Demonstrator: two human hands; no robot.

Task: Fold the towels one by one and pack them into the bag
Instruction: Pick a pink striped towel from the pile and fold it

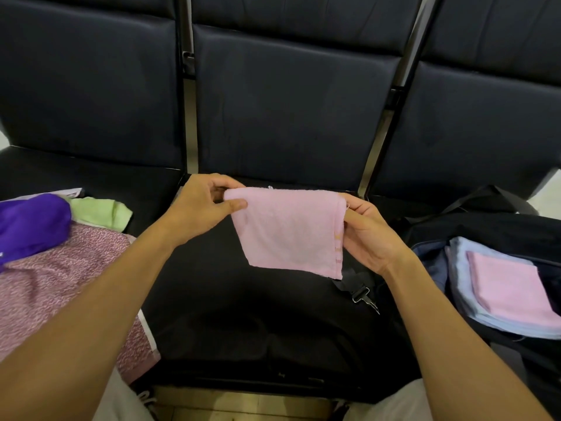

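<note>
Both hands (206, 205) (368, 235) pinch pink towel (288, 229) corners.

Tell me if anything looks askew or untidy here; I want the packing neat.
Mostly tidy. The small pink terry towel, pinched by the left hand and right hand, hangs skewed, its bottom edge slanting. The black bag's strap clip trails loose on the black seat.

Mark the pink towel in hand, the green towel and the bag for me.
pink towel (288, 229), head view, middle of the hanging cloth.
green towel (100, 212), head view, its flat top face.
bag (473, 226), head view, dark upper flap left of the packed towels.
</note>
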